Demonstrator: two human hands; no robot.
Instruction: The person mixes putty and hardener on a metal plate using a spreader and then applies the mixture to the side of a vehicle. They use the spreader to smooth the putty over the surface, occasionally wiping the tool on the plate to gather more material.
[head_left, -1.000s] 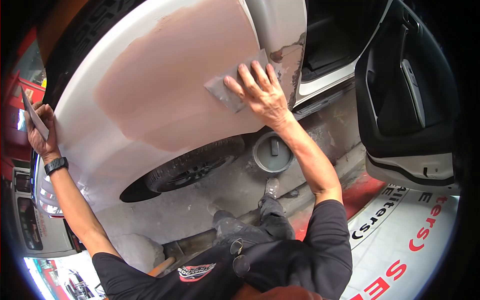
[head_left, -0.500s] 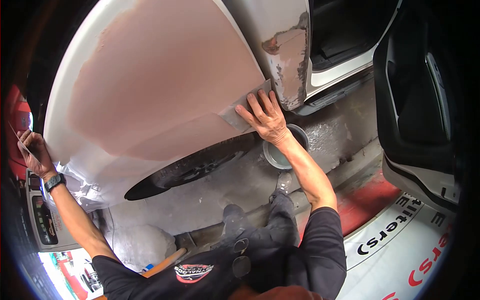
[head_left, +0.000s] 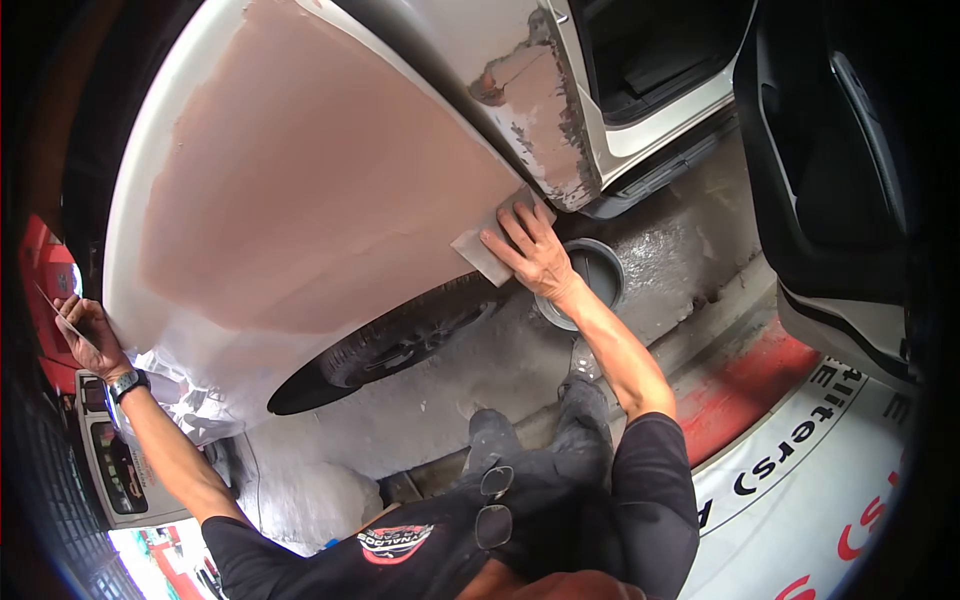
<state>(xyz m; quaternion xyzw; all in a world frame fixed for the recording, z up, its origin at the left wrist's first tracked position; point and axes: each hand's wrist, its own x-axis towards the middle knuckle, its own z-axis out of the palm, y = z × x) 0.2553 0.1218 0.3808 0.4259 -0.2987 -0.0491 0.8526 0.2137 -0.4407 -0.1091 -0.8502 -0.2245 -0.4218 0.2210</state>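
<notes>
My right hand [head_left: 537, 255] presses a grey sheet of sandpaper [head_left: 480, 258] flat against the lower rear corner of a white car fender [head_left: 122, 240]. Its fingers lie spread over the sheet, near the gap beside the door pillar area. A wide patch of pinkish-brown filler [head_left: 300, 170] covers most of the fender. At the far left, my left hand [head_left: 95, 335] pinches a thin grey sheet [head_left: 68, 325], seen nearly edge-on, beside the front end of the fender. A watch [head_left: 127, 384] is on that wrist.
Below the fender is a dark tyre [head_left: 390, 335]. A grey bucket [head_left: 610, 262] with liquid stands on the wet floor by my right forearm. An open car door [head_left: 830, 180] is at right, and a printed white banner [head_left: 800, 500] lies at lower right. Crumpled plastic [head_left: 190, 395] hangs near my left wrist.
The view has shifted slightly, with the car panels lower or further left. My right hand and the sandpaper sit slightly lower at the fender corner; my left hand still holds the thin sheet.
</notes>
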